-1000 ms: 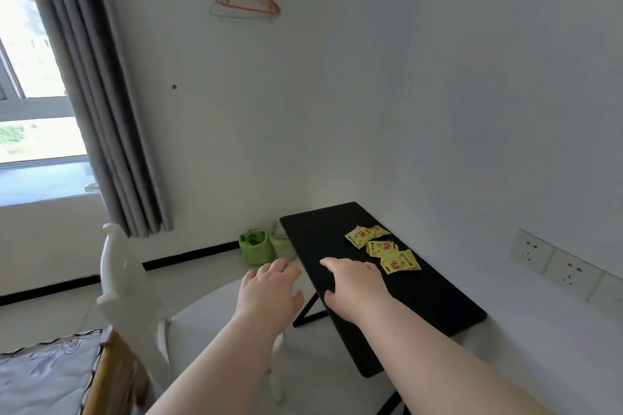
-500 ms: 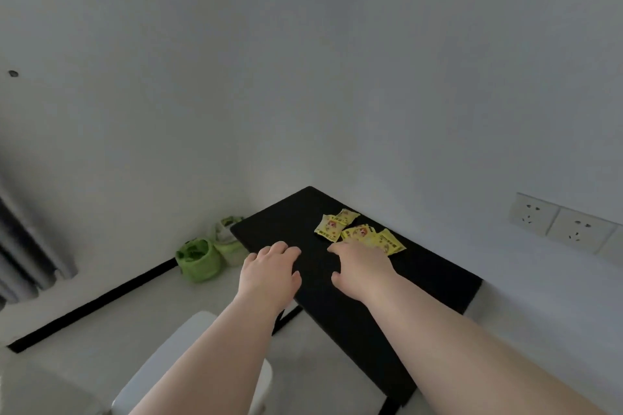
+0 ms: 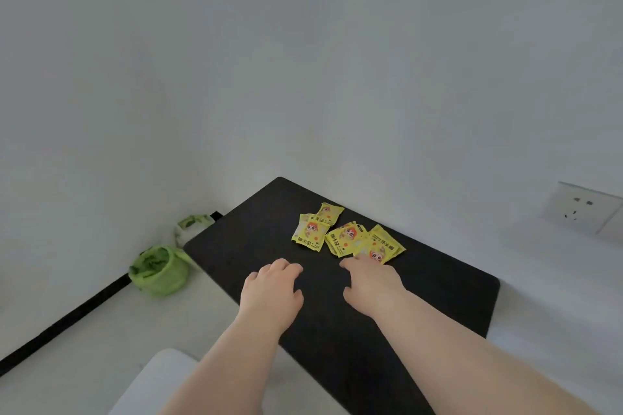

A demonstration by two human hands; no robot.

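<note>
Several small yellow packets (image 3: pixel 347 234) with a cartoon face lie in a loose overlapping heap on a black table (image 3: pixel 256 236), near the wall. My right hand (image 3: pixel 372 283) reaches over the table with relaxed fingers, its fingertips right at the near edge of the heap; whether they touch a packet I cannot tell. My left hand (image 3: pixel 271 291) hovers over the bare table top to the left of the right hand, fingers loosely bent, holding nothing.
The table stands against a white wall on the right with a socket plate (image 3: pixel 586 207). On the floor in the corner sit a green bag (image 3: pixel 158 271) and a white-green bag (image 3: pixel 192 226). A white seat (image 3: pixel 151 384) shows at the bottom left.
The view has swung right and down, so the curtain, window and hanger are out of sight. Both hands have moved forward over the table, the right one reaching the packets.
</note>
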